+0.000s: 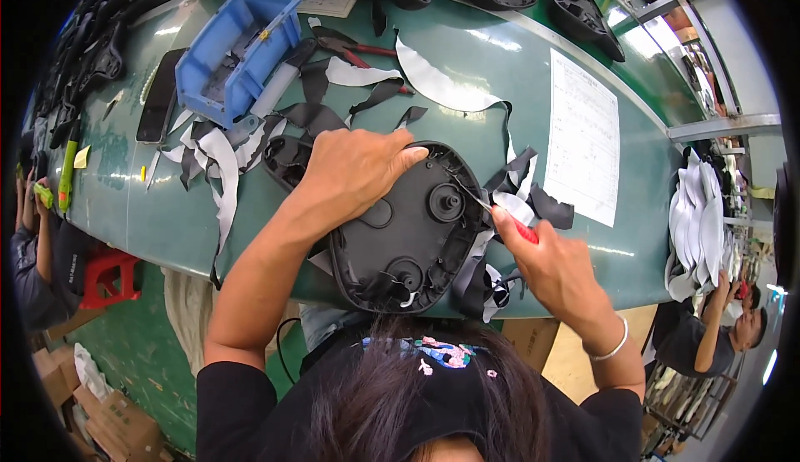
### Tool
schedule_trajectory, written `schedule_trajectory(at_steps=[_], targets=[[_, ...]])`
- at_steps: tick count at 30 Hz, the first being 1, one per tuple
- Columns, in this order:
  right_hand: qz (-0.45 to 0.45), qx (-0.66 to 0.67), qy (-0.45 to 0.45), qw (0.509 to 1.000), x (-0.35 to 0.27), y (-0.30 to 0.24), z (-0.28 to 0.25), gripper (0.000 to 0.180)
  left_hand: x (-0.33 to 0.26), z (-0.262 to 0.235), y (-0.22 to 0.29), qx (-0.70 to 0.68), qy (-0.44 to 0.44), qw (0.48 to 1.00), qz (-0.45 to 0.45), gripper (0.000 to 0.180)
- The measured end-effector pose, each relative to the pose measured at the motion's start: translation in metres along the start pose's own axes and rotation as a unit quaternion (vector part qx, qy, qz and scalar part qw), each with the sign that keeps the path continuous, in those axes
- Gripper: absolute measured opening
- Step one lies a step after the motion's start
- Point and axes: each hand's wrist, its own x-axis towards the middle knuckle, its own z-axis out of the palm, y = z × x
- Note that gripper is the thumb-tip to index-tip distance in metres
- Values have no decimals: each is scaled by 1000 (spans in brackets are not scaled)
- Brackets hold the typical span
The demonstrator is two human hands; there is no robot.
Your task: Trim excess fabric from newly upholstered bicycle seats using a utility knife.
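A black seat (379, 241), shaped like a saddle, lies underside up at the near edge of the table, showing round bosses and a raised rim. My left hand (352, 169) is closed over its narrower far part, thumb along the far rim. My right hand (560, 264) grips a red-handled tool (523, 229) with a thin metal shaft. The shaft reaches the seat's right inner rim; its tip is too small to make out. Cut strips of black and white material (492, 291) lie against the seat's right side.
A blue bin (193, 99) holding dark scraps stands at the far left, beside a black phone (158, 99). Beyond the seat lie red-handled pliers (337, 41) and loose strips (450, 87). A printed sheet (583, 137) lies right. Other people sit at both sides.
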Motion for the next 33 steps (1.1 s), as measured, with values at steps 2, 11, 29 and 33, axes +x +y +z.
schedule_trajectory(at_steps=[2, 11, 29, 33], targets=[[42, 37, 5, 998, -12, -11, 10, 64, -4, -5, 13, -12, -11, 999, -48, 38], [179, 282, 39, 942, -67, -68, 25, 53, -41, 18, 36, -29, 148, 976, -156, 32], [135, 621, 86, 767, 38, -15, 13, 37, -41, 19, 30, -1, 143, 976, -162, 34], [-26, 358, 296, 885, 64, -2, 24, 44, -37, 17, 34, 9, 118, 979, -165, 35]])
